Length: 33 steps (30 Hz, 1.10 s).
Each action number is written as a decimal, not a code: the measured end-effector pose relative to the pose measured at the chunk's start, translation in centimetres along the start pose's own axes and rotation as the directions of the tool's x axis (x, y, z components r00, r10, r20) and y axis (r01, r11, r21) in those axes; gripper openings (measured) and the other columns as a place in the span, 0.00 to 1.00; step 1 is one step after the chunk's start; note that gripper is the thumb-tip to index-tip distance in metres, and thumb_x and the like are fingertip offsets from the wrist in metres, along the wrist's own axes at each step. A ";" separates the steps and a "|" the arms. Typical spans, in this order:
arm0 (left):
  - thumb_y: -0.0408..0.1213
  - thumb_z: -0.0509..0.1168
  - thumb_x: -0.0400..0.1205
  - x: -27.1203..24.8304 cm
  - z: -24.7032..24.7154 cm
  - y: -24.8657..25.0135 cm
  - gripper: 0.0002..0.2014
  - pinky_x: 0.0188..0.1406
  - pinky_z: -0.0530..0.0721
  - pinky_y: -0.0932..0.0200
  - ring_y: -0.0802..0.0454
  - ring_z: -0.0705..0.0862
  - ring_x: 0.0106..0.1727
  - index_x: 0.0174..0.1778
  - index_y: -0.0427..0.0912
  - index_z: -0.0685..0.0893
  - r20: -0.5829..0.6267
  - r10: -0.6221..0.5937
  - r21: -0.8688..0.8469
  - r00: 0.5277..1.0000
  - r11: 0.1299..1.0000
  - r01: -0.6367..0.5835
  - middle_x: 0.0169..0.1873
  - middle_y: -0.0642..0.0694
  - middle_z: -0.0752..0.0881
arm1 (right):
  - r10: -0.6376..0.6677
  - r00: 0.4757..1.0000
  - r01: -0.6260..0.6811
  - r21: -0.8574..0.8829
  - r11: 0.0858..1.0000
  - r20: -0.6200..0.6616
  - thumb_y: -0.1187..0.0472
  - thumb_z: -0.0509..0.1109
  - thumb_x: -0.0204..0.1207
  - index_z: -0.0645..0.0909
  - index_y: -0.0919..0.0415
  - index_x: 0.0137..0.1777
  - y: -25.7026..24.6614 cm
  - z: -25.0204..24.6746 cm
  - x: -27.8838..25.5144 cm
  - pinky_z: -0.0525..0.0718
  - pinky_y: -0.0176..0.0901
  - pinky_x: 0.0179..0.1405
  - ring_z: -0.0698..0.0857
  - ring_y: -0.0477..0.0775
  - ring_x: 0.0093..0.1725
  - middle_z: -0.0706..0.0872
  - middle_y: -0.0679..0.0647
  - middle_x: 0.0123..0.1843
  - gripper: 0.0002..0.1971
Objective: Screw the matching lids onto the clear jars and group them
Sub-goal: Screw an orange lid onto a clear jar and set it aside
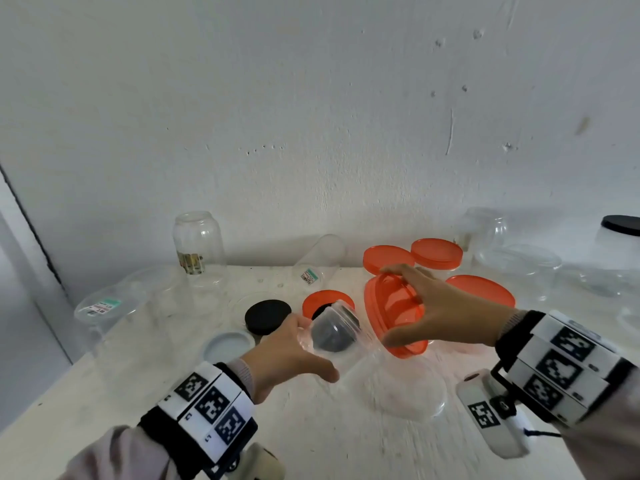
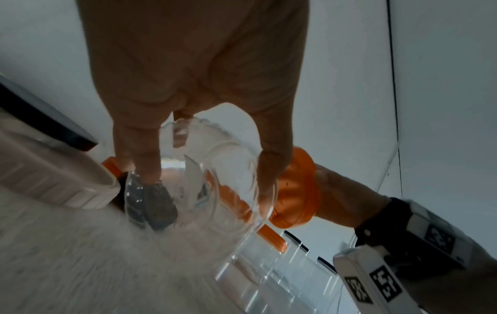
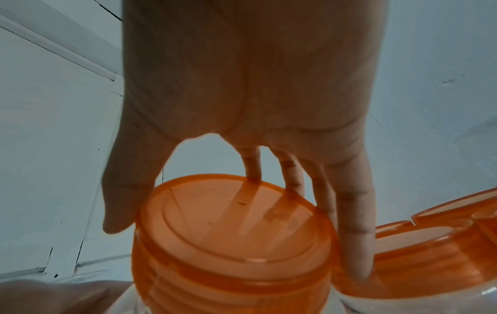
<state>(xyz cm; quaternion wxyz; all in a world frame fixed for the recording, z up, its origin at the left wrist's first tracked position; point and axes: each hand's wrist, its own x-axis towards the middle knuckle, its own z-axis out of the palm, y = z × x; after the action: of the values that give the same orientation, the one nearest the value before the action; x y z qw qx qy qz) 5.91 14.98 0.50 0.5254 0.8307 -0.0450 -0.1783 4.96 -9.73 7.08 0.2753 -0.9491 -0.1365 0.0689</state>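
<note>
Both hands are up over the white table (image 1: 311, 438) and they meet in the middle. The left hand (image 1: 287, 355) grips a clear jar (image 1: 332, 336), fingers and thumb curled round its body, holding it off the table and tilted with its mouth toward the right. Through the clear wall something dark shows, though I cannot tell whether it sits inside the jar or behind it. The right hand (image 1: 440, 313) holds a large orange lid (image 1: 393, 315) by its rim, thumb on the near edge and fingertips (image 3: 252, 170) spread over the far side, the lid tipped on edge with its hollow facing the jar. Lid and jar mouth are just beside each other; whether they touch is hard to call from the head view. Around them the table is busy: a black lid (image 1: 268, 315) lies flat left of the jar, a white lid (image 1: 228, 346) sits just in front of that, and a smaller orange lid (image 1: 327, 303) lies behind the held jar. More orange lids (image 1: 436, 252) cluster behind the right hand. A tall open jar (image 1: 197, 242) stands against the wall (image 1: 311, 116) at the back left, and other clear jars lie and stand at both ends of the table.
</note>
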 end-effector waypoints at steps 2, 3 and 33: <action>0.39 0.82 0.52 0.0 0.3 -0.2 0.47 0.69 0.78 0.44 0.43 0.78 0.63 0.66 0.50 0.67 0.000 -0.002 0.031 1.000 1.000 0.002 0.60 0.45 0.76 | 0.005 1.000 -0.005 0.004 1.000 0.007 0.36 0.81 0.55 0.55 0.34 0.77 -0.3 0.0 0.2 0.82 0.52 0.63 0.74 0.52 0.65 0.66 0.43 0.71 0.52; 0.40 0.82 0.51 0.0 0.4 -0.3 0.48 0.69 0.78 0.44 0.43 0.77 0.64 0.67 0.50 0.66 0.003 0.000 0.050 1.000 0.999 0.000 0.61 0.45 0.75 | 0.010 1.000 -0.010 0.010 1.000 0.015 0.36 0.81 0.55 0.54 0.34 0.77 -0.4 0.1 0.3 0.81 0.53 0.63 0.74 0.52 0.66 0.66 0.43 0.71 0.52; 0.22 0.78 0.67 0.1 1.3 -0.9 0.34 0.56 0.81 0.69 0.63 0.84 0.59 0.60 0.59 0.76 0.226 0.319 -0.052 0.920 0.947 -0.316 0.59 0.53 0.86 | 0.148 0.900 0.097 -0.519 0.849 0.411 0.34 0.79 0.56 0.50 0.25 0.77 -6.8 2.4 5.0 0.72 0.61 0.68 0.65 0.57 0.76 0.61 0.40 0.77 0.52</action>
<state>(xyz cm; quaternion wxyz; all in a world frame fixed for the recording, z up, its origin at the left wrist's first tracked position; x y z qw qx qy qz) 5.51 14.27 -0.86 0.5444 0.7822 -0.2387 -0.1866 7.71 -1.55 8.50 -0.0343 -0.9496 -0.1950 0.2431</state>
